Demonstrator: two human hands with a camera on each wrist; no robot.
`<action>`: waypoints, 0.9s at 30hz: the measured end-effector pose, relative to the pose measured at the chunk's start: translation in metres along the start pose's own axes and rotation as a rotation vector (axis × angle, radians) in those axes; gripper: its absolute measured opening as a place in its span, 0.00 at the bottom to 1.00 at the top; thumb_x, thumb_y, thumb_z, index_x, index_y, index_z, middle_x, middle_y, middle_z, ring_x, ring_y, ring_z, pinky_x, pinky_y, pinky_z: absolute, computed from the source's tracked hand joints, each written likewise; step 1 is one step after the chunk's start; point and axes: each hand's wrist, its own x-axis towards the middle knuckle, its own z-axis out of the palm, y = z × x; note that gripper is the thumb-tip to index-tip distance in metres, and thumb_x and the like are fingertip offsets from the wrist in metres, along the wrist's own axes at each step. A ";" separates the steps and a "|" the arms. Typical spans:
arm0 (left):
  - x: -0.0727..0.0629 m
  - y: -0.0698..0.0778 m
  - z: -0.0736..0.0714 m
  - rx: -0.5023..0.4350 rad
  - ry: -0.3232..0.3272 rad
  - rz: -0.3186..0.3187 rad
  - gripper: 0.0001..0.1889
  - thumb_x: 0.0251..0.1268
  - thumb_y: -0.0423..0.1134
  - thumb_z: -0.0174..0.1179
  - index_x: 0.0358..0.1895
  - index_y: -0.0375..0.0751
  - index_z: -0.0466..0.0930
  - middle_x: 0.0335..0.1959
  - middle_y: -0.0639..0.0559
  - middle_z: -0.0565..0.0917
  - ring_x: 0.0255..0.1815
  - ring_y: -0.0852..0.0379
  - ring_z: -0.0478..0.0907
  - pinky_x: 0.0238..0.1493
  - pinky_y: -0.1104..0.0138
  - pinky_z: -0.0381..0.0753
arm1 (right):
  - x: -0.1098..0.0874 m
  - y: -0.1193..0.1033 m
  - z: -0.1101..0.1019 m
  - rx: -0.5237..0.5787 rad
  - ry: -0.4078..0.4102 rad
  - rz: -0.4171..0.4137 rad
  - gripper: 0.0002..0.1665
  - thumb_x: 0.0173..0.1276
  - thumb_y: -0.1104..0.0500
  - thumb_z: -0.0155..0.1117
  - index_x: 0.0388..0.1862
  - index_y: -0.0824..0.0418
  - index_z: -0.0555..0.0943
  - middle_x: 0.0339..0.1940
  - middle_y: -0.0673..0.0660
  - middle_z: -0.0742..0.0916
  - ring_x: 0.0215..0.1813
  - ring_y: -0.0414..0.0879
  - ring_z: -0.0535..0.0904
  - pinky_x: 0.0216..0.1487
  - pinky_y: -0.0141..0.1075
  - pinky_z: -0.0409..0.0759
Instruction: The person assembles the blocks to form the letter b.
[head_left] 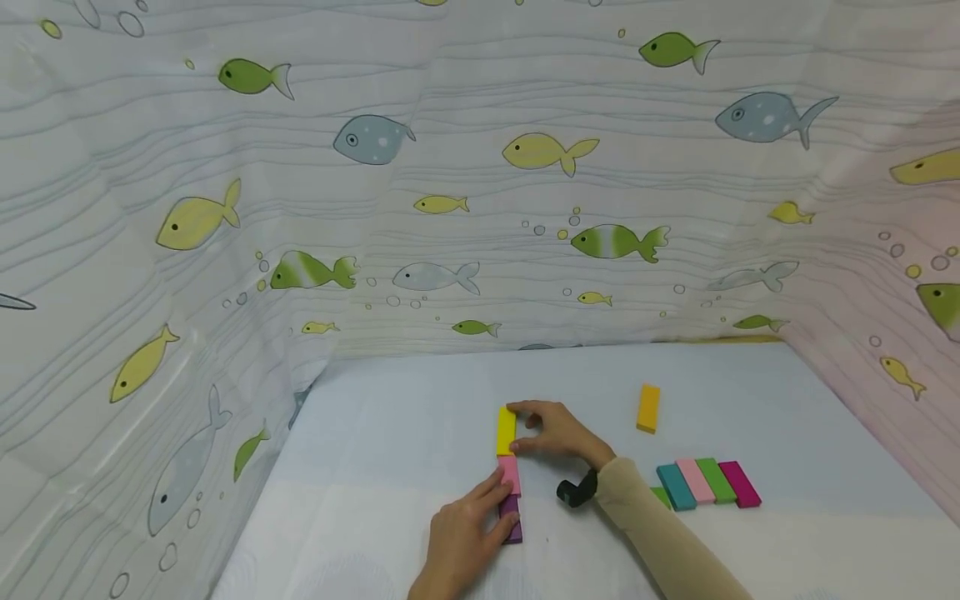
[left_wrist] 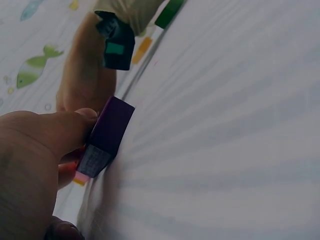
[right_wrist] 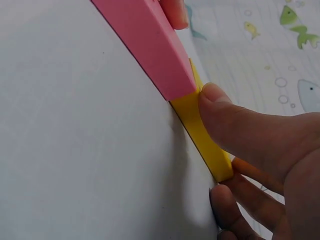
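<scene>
Three flat blocks make an end-to-end line on the white table: a yellow block [head_left: 506,431] farthest, a pink block [head_left: 511,477] in the middle, and a purple block [head_left: 511,534] nearest. My right hand [head_left: 558,432] pinches the yellow block, thumb by its near end and a finger at its far end. With its thumb on the purple block, my left hand [head_left: 467,532] holds the near part of the line, a finger reaching the pink block. The left wrist view shows the thumb against the purple block [left_wrist: 112,125]. In the right wrist view, the yellow block [right_wrist: 200,132] meets the pink block [right_wrist: 155,50].
An orange block [head_left: 648,408] lies alone to the right. Closer in is a side-by-side row: teal [head_left: 677,487], pink [head_left: 695,482], green [head_left: 716,481] and magenta [head_left: 739,484] blocks. The right sleeve [head_left: 660,525] partly hides another green block. A fish-patterned curtain [head_left: 480,233] surrounds the table.
</scene>
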 end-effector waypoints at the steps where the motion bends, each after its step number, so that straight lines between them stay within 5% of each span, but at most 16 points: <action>1: 0.000 0.000 0.001 -0.003 -0.009 -0.009 0.24 0.69 0.53 0.71 0.65 0.52 0.87 0.70 0.57 0.83 0.60 0.51 0.88 0.49 0.56 0.91 | -0.001 0.000 0.000 0.000 -0.001 0.001 0.43 0.63 0.44 0.82 0.75 0.54 0.79 0.69 0.54 0.85 0.52 0.44 0.80 0.56 0.40 0.81; 27: 0.000 0.000 0.001 0.020 0.028 0.028 0.23 0.68 0.52 0.72 0.64 0.51 0.88 0.68 0.55 0.85 0.59 0.51 0.89 0.49 0.56 0.91 | -0.001 0.007 0.003 0.007 0.008 0.013 0.43 0.63 0.41 0.81 0.75 0.49 0.79 0.67 0.52 0.86 0.52 0.43 0.79 0.57 0.42 0.81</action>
